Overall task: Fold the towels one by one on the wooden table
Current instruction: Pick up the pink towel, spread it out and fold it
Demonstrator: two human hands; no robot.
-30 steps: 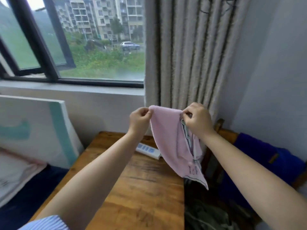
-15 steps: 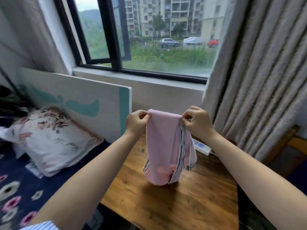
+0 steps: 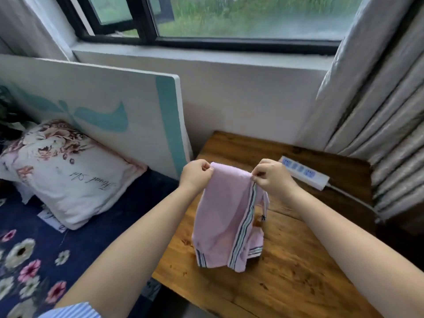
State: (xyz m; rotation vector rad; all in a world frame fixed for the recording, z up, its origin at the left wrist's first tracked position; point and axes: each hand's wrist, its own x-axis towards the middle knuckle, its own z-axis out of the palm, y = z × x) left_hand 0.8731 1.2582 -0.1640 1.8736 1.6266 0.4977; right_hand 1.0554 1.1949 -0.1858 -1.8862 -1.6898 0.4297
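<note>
A pink towel (image 3: pixel 220 216) with striped borders hangs doubled over the wooden table (image 3: pixel 286 278). My left hand (image 3: pixel 196 174) pinches its upper left corner and my right hand (image 3: pixel 271 176) pinches the upper right corner. The towel's lower end reaches down to the tabletop and bunches there; its striped edges hang on the right side. Both hands are raised above the table's middle.
A white power strip (image 3: pixel 305 173) lies at the table's back, its cable running right. Grey curtains (image 3: pixel 378 115) hang at the right. A white and teal board (image 3: pixel 110 111) leans left of the table, by a floral pillow (image 3: pixel 66 173) on a dark flowered bedspread (image 3: pixel 34 260).
The view has swung left and down. The towel has been carried from beside the table's right edge to over its middle and lowered until its bottom touches the wood.
</note>
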